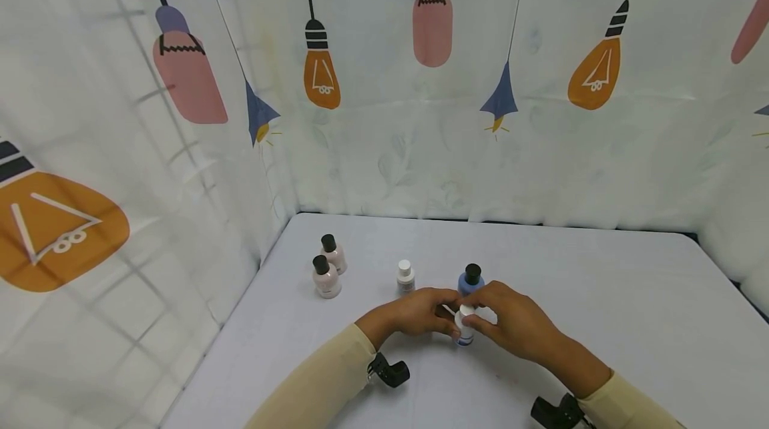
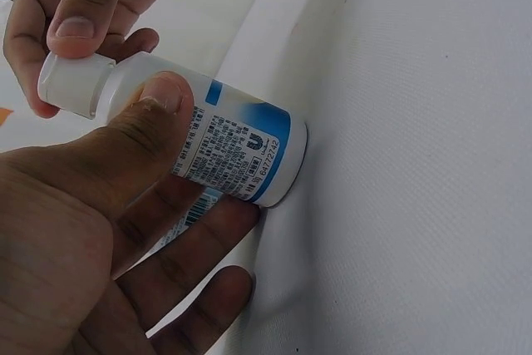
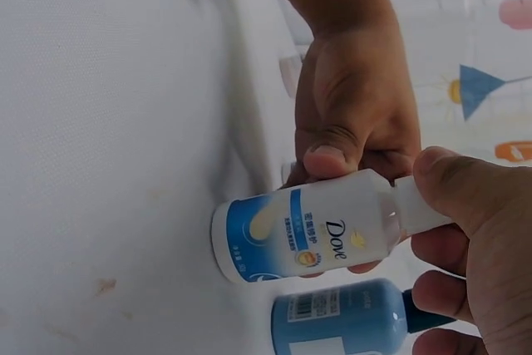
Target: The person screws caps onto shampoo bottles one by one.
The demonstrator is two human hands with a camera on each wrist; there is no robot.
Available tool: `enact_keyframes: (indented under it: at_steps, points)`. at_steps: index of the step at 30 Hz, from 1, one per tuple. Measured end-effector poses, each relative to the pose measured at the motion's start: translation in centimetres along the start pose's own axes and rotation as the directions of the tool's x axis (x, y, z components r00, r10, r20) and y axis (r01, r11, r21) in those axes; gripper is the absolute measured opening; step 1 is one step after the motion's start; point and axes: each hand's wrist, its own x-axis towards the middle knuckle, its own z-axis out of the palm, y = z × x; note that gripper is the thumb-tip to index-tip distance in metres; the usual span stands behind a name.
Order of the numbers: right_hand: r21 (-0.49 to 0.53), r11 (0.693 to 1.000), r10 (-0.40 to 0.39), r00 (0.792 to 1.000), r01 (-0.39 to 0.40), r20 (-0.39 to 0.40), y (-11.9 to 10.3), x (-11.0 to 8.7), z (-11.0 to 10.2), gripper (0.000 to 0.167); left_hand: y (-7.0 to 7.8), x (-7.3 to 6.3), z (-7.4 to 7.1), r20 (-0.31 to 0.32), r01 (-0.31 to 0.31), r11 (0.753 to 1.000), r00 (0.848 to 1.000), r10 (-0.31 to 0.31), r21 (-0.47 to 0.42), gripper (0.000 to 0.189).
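Note:
A small white Dove bottle [image 3: 332,226] with a blue label stands on the table between both hands. My left hand [image 1: 420,312] grips its body, thumb on one side and fingers behind, as the left wrist view shows. The thumb and fingers of my right hand [image 1: 519,322] pinch its white cap [image 2: 76,85]. The cap sits on the bottle's neck. Just behind the hands is a blue bottle [image 1: 470,281] with a black cap, upright and partly hidden by the right hand.
Left of the blue bottle stands another white-capped bottle [image 1: 406,277]. Two pale pink bottles with black caps, a nearer one [image 1: 326,281] and a farther one [image 1: 336,258], stand at the table's left. A patterned curtain [image 1: 372,149] hangs behind the white table [image 1: 601,295].

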Motion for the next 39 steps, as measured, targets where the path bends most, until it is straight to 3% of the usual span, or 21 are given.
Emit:
enact_keyframes:
  at_steps: [4, 8, 14, 24, 28, 33, 39]
  points:
    - [0.002, 1.000, 0.008, 1.000, -0.008, 0.020, 0.01, -0.11, -0.02, 0.036, -0.01, -0.06, 0.02, -0.001, 0.000, 1.000, 1.000, 0.000, -0.006, 0.033]
    - [0.006, 0.998, -0.057, 0.998, 0.056, 0.023, 0.14, -0.17, -0.22, 0.046, -0.02, -0.13, 0.09, -0.006, 0.016, 1.000, 1.000, -0.017, -0.018, 0.038]
    - [0.005, 0.991, -0.131, 0.991, 0.131, 0.034, 0.22, -0.06, -0.44, 0.038, -0.03, -0.08, 0.08, -0.009, 0.020, 1.000, 1.000, -0.020, 0.004, 0.038]
    - [-0.019, 0.999, -0.034, 0.999, 0.035, 0.020, 0.10, -0.12, 0.07, 0.034, -0.13, -0.05, 0.03, 0.002, 0.008, 1.000, 1.000, -0.008, 0.010, 0.035]
    - [-0.021, 0.999, -0.027, 0.999, 0.027, 0.025, 0.18, -0.09, -0.06, 0.040, -0.15, -0.05, -0.02, -0.006, 0.006, 1.000, 1.000, -0.006, 0.013, 0.040]
    - [-0.001, 0.996, -0.091, 0.995, 0.091, 0.042, 0.42, -0.06, -0.52, 0.051, -0.13, -0.09, -0.02, -0.014, 0.015, 1.000, 1.000, -0.015, 0.013, 0.050]
    - [0.011, 0.982, -0.188, 0.982, 0.187, 0.026, 0.72, 0.12, -0.50, 0.041, -0.13, -0.02, -0.02, -0.008, 0.001, 0.999, 1.000, -0.001, 0.036, 0.038]
